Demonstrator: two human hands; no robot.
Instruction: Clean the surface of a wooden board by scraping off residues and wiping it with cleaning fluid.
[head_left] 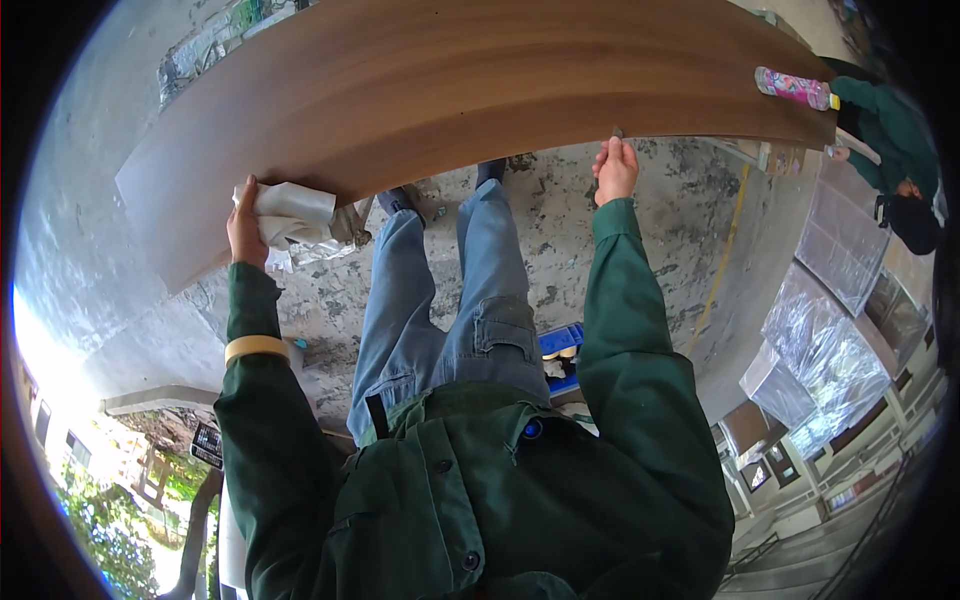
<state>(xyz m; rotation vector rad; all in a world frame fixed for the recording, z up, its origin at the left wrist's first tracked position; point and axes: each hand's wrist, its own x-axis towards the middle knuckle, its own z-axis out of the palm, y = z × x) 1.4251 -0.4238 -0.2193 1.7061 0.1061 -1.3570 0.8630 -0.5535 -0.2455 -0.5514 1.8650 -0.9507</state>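
A long brown wood-grain panel (450, 90) spans the far part of the view, its left end shining with glare. At its near left edge, my left hand (247, 228) is closed on a crumpled white cloth (292, 212), pressing it at the panel's edge; most of those fingers are hidden. Farther right, my right hand (616, 172) pinches a small grey tool (617, 132), perhaps a blade, whose tip meets the panel's near edge. Its handle is covered by the fingers.
On the panel's right end lies a clear bottle (795, 89) with pink label and yellow cap. Beside it is another person in a green sleeve (880, 125). A blue crate (562, 345) sits by my leg. Plastic-wrapped stacks (825, 350) stand right, a wrapped bundle (205, 50) far left.
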